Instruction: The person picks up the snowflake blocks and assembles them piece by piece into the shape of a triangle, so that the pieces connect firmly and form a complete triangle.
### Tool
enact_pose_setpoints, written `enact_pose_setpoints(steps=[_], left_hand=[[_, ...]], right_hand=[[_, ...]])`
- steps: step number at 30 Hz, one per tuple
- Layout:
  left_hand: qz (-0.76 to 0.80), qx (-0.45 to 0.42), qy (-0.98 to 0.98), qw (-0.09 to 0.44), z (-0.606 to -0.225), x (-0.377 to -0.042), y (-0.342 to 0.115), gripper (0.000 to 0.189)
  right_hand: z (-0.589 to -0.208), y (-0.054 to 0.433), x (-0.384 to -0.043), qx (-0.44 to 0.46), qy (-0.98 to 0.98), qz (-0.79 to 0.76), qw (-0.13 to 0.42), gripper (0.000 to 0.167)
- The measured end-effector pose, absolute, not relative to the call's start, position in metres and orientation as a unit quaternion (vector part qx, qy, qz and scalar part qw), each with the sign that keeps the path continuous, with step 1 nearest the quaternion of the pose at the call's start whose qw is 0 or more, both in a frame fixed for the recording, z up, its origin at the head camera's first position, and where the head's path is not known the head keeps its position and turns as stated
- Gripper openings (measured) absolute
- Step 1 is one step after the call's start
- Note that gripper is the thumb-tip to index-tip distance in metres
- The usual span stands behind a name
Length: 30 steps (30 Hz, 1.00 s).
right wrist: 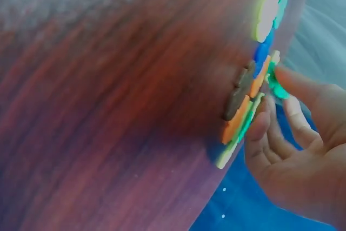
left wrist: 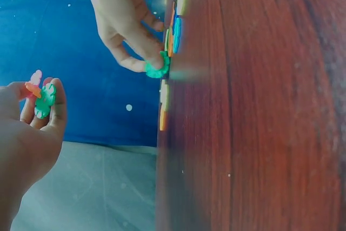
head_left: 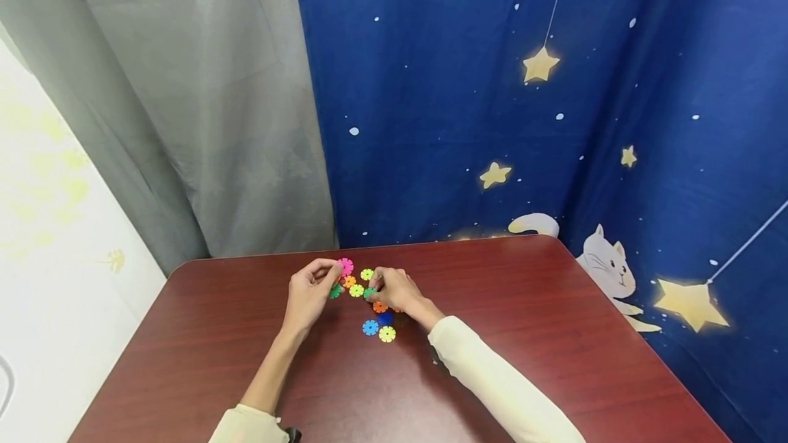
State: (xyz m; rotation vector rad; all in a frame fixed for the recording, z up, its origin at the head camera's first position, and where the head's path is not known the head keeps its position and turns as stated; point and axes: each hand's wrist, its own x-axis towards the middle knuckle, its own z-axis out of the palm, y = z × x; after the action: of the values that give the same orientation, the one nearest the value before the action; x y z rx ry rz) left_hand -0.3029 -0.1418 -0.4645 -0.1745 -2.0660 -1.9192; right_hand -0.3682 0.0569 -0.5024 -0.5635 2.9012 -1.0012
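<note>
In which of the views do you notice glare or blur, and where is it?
Head: the white surface at left looks washed out; left wrist: a faint pale sheen on the tabletop beside the green disc in the right hand; right wrist: tabletop grain smeared, hazy at upper left.

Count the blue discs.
2: a light blue disc left of the nearest yellow disc, and a dark blue disc behind the yellow one. The right hand may hide others.

Cream long sleeve (head_left: 501,388) at five o'clock; matching cream cuff (head_left: 245,427) at seven, small black piece (head_left: 294,435) beside edge.
</note>
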Motion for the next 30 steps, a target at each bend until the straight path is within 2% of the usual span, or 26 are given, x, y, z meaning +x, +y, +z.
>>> enact_pose_setpoints(steps=[8, 13, 17, 30], left_hand=[[-0.68, -0.076, -0.714, 0.149, -0.467, -0.303, -0.143, 0.027], [-0.675, -0.087, -0.717, 0.15, -0.467, -0.304, -0.142, 0.029], [-0.676, -0.099, -0.714, 0.151, -0.466, -0.304, -0.141, 0.029], [-0.671, -0.101, -0.716, 0.164, -0.469, -0.304, -0.139, 0.024]], right_hand=[[-0.49, 0.061, -0.367, -0.211, 0.885, -0.415, -0.016, 0.017], [-0.474, 0.063, -0.366, -0.213, 0.865, -0.455, -0.012, 0.023], [-0.458, 0.065, -0.363, -0.21, 0.85, -0.482, -0.01, 0.021], [-0.433, 0.063, -0.36, -0.226, 0.845, -0.484, -0.017, 0.019]])
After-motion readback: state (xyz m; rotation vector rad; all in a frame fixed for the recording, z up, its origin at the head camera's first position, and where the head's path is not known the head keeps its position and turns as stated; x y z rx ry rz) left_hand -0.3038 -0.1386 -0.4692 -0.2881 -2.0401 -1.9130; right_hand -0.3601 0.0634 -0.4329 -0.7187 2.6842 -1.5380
